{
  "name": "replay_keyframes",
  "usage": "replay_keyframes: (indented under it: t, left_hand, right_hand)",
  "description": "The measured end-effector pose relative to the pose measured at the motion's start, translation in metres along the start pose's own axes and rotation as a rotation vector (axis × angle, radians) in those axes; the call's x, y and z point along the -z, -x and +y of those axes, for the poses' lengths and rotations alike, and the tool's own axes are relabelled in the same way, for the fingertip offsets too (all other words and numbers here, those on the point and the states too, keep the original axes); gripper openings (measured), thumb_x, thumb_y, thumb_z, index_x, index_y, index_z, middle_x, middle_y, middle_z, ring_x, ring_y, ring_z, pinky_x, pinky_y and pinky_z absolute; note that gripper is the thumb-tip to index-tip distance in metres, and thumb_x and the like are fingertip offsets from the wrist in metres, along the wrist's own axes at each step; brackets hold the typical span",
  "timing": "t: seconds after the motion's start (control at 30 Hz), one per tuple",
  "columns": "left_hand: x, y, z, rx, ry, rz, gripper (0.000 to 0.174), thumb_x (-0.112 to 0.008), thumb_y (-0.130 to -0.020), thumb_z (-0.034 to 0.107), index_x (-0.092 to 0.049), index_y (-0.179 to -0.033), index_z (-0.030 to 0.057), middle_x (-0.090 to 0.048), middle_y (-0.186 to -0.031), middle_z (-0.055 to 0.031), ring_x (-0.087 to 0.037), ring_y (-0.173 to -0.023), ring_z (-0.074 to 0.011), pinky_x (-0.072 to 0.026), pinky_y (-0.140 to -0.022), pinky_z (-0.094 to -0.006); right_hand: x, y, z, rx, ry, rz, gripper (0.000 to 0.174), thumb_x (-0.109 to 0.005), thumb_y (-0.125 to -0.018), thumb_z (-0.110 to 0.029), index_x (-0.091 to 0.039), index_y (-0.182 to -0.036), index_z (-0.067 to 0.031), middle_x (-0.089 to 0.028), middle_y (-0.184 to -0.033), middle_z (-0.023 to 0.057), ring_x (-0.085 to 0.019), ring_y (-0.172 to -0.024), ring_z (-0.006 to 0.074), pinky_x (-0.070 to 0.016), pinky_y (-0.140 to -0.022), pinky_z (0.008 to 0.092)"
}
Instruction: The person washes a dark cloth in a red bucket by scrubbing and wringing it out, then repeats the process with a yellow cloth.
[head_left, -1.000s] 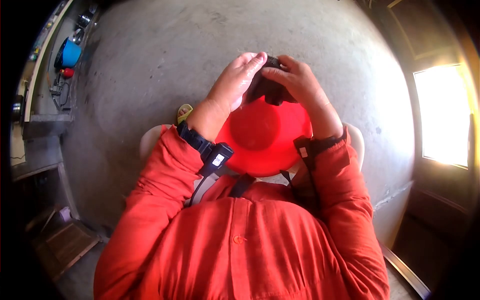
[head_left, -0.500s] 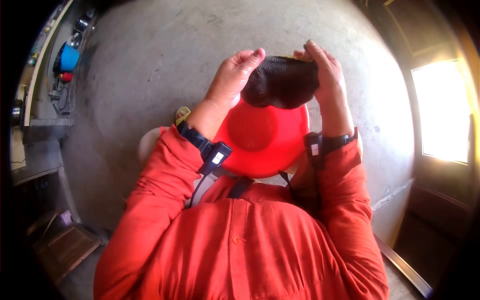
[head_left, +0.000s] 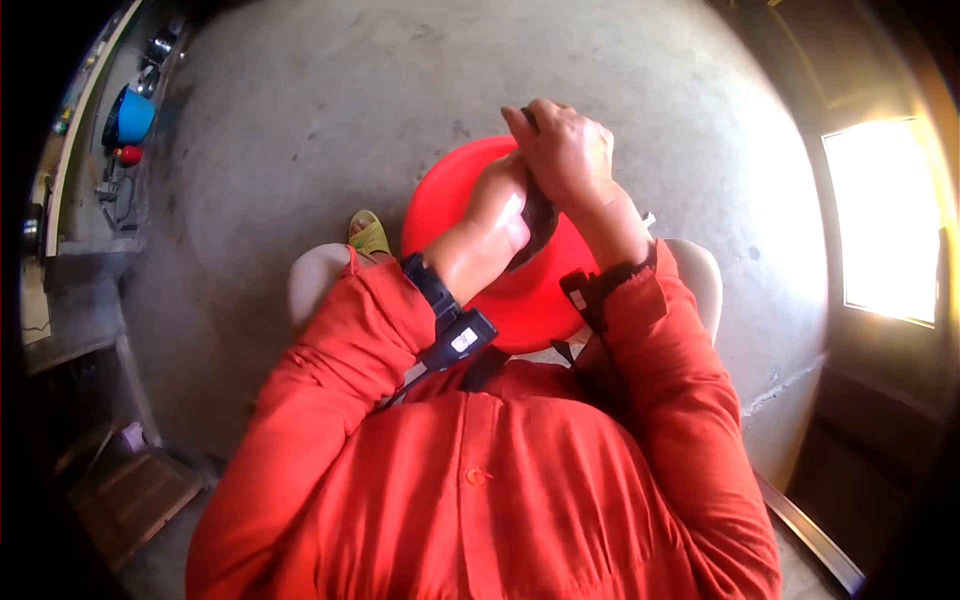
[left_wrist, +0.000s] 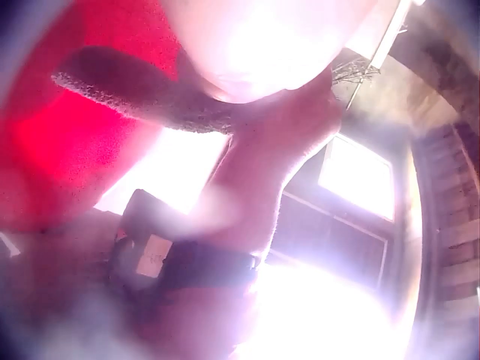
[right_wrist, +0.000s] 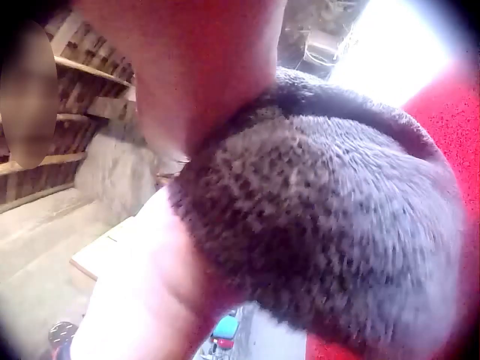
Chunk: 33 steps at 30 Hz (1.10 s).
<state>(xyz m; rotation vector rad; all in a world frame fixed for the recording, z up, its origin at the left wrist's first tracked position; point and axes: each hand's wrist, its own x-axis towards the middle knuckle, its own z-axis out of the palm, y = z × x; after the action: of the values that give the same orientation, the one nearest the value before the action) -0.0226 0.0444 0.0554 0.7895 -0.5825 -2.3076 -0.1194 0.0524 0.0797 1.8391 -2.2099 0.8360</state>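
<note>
A dark brown, fuzzy cloth (head_left: 541, 222) is bunched between both hands above a red basin (head_left: 440, 190). My left hand (head_left: 495, 203) grips it from the left and below. Over its fingers, my right hand (head_left: 574, 155) is wrapped around the upper part, knuckles up. The right wrist view shows the thick pile of the cloth (right_wrist: 322, 217) bulging out beside the right hand (right_wrist: 202, 67). Seen from the left wrist, a narrow flap of cloth (left_wrist: 120, 82) hangs out over the red basin (left_wrist: 45, 150). Most fingertips are hidden.
Concrete floor (head_left: 300, 130) surrounds the basin. A foot in a yellow sandal (head_left: 368, 234) rests to its left. At the far left, a blue container (head_left: 132, 116) and a small red object (head_left: 128, 155) stand by a shelf. A bright opening (head_left: 882, 222) is at the right.
The cloth was spread wide between two separated hands half a second ago; now it is bunched up. My right hand has moved left onto it, and my left hand has come lower and rightward.
</note>
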Motion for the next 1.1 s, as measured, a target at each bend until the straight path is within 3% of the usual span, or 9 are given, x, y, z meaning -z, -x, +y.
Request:
replay_keyframes:
  t: [0.07,0.17,0.2,0.3,0.37,0.5,0.63,0.87,1.1]
  left_hand:
    - [0.009,-0.006,-0.006,-0.016,0.071,0.003,0.014,-0.051,-0.091,0.018,-0.059,-0.094,0.0064,-0.061,-0.087,-0.0021,-0.058,-0.078,-0.0142,-0.0475,-0.069,-0.0312]
    - [0.095,-0.062,-0.033,-0.443,-0.549,-0.232,0.019,-0.046,-0.096,0.022,-0.058,-0.088,0.0088,-0.059,-0.078,-0.0005,-0.057,-0.069,-0.0137,-0.0493,-0.064,-0.0333]
    - [0.094,-0.058,-0.03,-0.423,-0.556,-0.218,0.022,-0.045,-0.097,0.024,-0.057,-0.086,0.0094,-0.058,-0.077,-0.0006,-0.056,-0.068,-0.0136,-0.0488,-0.063,-0.0329]
    - [0.039,-0.019,-0.009,-0.055,-0.151,-0.011,0.028,-0.043,-0.098,0.03,-0.052,-0.079,0.0109,-0.055,-0.077,-0.0026,-0.055,-0.07,-0.0137,-0.0454,-0.058,-0.0298]
    - [0.027,-0.014,0.004,0.167,-0.002,-0.14,0.024,-0.052,-0.094,0.029,-0.058,-0.086,0.007,-0.06,-0.078,-0.0052,-0.059,-0.067,-0.0172,-0.0486,-0.058,-0.0311]
    - [0.001,-0.005,0.027,0.095,-0.066,-0.032,0.029,-0.056,-0.093,0.032,-0.059,-0.092,0.0037,-0.063,-0.084,-0.0072,-0.062,-0.072,-0.0174,-0.0521,-0.065,-0.0325]
    - [0.012,-0.005,0.061,0.137,-0.107,-0.035,0.036,-0.053,-0.094,0.039,-0.057,-0.089,0.0034,-0.063,-0.085,-0.0087,-0.063,-0.071,-0.0199,-0.0525,-0.066,-0.034]
    - [0.014,-0.012,0.062,0.145,-0.256,-0.297,0.04,-0.057,-0.091,0.043,-0.058,-0.092,0.0032,-0.062,-0.086,-0.0058,-0.059,-0.081,-0.0154,-0.0479,-0.076,-0.0295]
    - [0.019,-0.008,0.093,-0.07,-0.854,-0.212,0.033,-0.07,-0.084,0.035,-0.061,-0.093,0.005,-0.061,-0.087,0.0018,-0.053,-0.084,-0.0056,-0.0412,-0.081,-0.0212]
  right_hand:
    - [0.005,0.007,-0.005,0.093,0.055,0.021,0.031,-0.056,-0.088,-0.038,-0.06,-0.074,-0.0101,-0.063,-0.071,0.0068,-0.064,-0.059,0.0227,-0.0486,-0.05,0.0346]
    - [0.019,0.025,-0.042,0.55,0.038,0.148,0.021,-0.065,-0.079,-0.026,-0.055,-0.071,-0.0092,-0.061,-0.082,0.0097,-0.06,-0.053,0.0222,-0.0447,-0.043,0.0309]
    - [0.024,0.027,-0.057,0.461,-0.162,0.152,0.019,-0.063,-0.08,-0.026,-0.055,-0.071,-0.0101,-0.06,-0.085,0.0086,-0.06,-0.053,0.021,-0.0441,-0.042,0.0304]
    - [-0.008,0.017,-0.027,0.104,0.296,-0.241,0.034,-0.057,-0.087,-0.039,-0.061,-0.079,-0.007,-0.064,-0.072,0.0082,-0.067,-0.069,0.025,-0.0529,-0.061,0.0378]
    - [-0.008,-0.001,0.009,-0.121,0.103,-0.167,0.032,-0.057,-0.086,-0.039,-0.061,-0.079,-0.0076,-0.064,-0.074,0.0115,-0.064,-0.068,0.0286,-0.0501,-0.057,0.0374]
    - [0.006,-0.003,0.025,-0.373,-0.189,-0.25,0.035,-0.055,-0.089,-0.038,-0.065,-0.093,-0.0045,-0.067,-0.085,0.0152,-0.066,-0.077,0.0288,-0.0516,-0.067,0.0366]
    - [-0.005,-0.005,0.03,-0.456,-1.149,-0.204,0.051,-0.054,-0.09,-0.046,-0.059,-0.111,-0.0005,-0.066,-0.091,0.0092,-0.061,-0.086,0.0173,-0.0469,-0.079,0.0296]
    - [0.05,0.005,0.029,-0.457,-0.956,-0.734,0.044,-0.065,-0.086,-0.04,-0.063,-0.103,0.0004,-0.064,-0.083,0.0056,-0.059,-0.08,0.0152,-0.0473,-0.07,0.0285]
    - [0.042,-0.01,0.031,-0.606,-1.417,-0.348,0.017,-0.063,-0.087,-0.019,-0.065,-0.09,-0.0025,-0.064,-0.077,0.0032,-0.06,-0.07,0.0115,-0.0487,-0.065,0.025]
